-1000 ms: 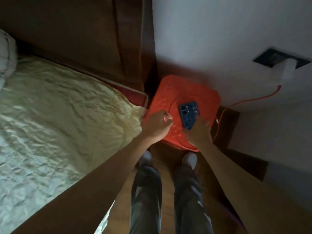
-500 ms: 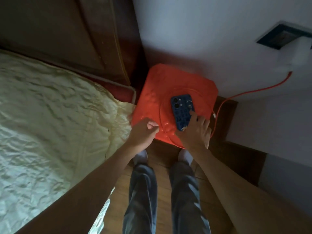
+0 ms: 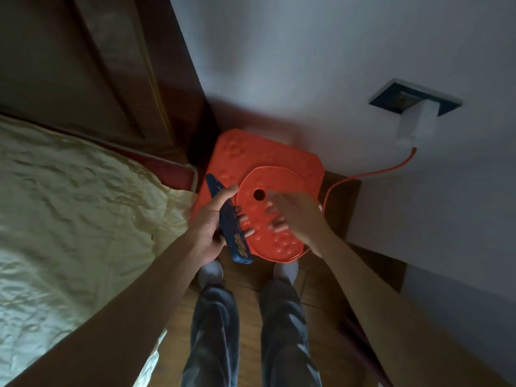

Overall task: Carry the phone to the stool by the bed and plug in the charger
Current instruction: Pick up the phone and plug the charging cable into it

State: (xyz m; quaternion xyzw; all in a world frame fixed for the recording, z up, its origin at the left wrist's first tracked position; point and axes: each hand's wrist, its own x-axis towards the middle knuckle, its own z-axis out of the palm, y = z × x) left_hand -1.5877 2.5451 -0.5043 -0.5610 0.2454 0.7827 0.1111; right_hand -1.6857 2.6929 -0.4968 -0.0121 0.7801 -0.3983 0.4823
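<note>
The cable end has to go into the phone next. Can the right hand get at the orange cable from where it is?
Probably yes. The right hand hovers open over the stool, and the cable runs just beside it with nothing between. The plug end itself is hidden.

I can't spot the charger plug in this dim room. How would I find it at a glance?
Start at the pale wall right of the bed's wooden headboard. High on it sits a dark socket plate, and the white charger block juts out from it. Nothing else there is white, and an orange cable trails from it down toward the orange stool.
</note>
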